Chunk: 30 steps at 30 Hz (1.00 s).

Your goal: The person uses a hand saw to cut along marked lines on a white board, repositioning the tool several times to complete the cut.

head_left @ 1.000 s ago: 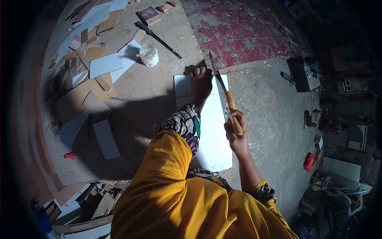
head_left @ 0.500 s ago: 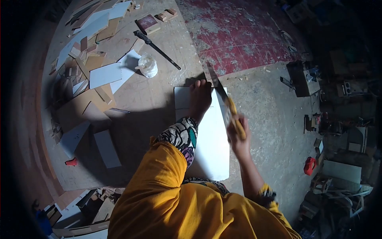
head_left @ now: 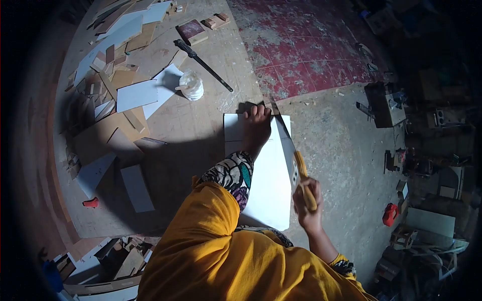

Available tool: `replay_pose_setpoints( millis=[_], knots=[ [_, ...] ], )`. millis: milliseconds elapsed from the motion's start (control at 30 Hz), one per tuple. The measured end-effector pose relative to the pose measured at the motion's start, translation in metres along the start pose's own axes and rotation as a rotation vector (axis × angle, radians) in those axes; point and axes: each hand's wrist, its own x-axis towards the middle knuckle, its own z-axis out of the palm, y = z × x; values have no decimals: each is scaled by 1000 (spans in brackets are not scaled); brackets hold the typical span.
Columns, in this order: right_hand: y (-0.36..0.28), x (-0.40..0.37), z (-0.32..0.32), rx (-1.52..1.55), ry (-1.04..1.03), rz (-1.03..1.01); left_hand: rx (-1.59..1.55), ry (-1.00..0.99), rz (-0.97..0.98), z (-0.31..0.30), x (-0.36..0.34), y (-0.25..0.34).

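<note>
A white board [head_left: 268, 185] lies lengthwise in front of me, with thin lines marked across its far part. My left hand [head_left: 257, 126] is on its far end, pressing down, with the fingers curled at the far edge. My right hand [head_left: 312, 216] is closed around the yellow handle of a handsaw [head_left: 299, 163]. The dark blade slants away from me over the board's right side, and its tip is at the far edge, just right of my left fingers.
Left of the board are a white open tub [head_left: 192, 89], a long dark bar [head_left: 211, 71] and a pen [head_left: 154, 141]. Wood and board offcuts [head_left: 135, 95] pile up at the far left. A red-topped block [head_left: 192, 31] lies farther back. Tools and boxes [head_left: 384, 103] line the right.
My right hand has pulled the handsaw back toward me, so its blade tip is now nearer the board's far edge. My left hand stays on the board. The view has shifted slightly.
</note>
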Motion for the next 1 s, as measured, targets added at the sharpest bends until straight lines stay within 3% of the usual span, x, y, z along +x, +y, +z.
replay_pose_setpoints(
  millis=[33,100,167,267,333,433,467,500,600,633,700,733,767,833,933,967,1000],
  knots=[
    [9,23,2,-149,0,-109,0,-3,2,-1,0,-1],
    [19,85,21,-8,-22,-122,-130,39,13,-4,2,-1],
    [-16,105,35,149,-86,-4,-130,59,42,-13,9,-5],
    [2,88,35,-32,-57,-179,-112,36,19,-13,4,1],
    [13,51,28,31,-8,-69,-111,47,-5,-8,5,0],
    [14,-14,22,-298,99,-424,-67,26,-17,9,-3,1],
    [21,-38,18,-6,45,-77,-11,13,2,12,-2,-2],
    [16,-44,16,97,47,-59,54,-60,12,8,0,-2],
    [13,-14,10,84,64,36,59,34,17,13,0,-1],
    [18,16,14,-71,80,-135,76,93,19,14,-3,2],
    [32,85,29,120,60,-129,20,66,7,1,4,0],
    [-5,93,34,308,-22,158,-19,36,8,-1,11,-4],
    [-2,93,35,309,-33,163,-71,-12,14,-3,10,-4],
    [15,89,33,76,-3,-113,-63,72,45,-1,6,-1],
    [12,36,23,-46,2,-125,-87,-7,-62,-1,7,1],
    [4,12,18,-175,2,-223,-90,-14,-64,4,2,3],
    [9,-8,11,-119,-18,-142,-46,28,-45,9,3,3]
  ],
)
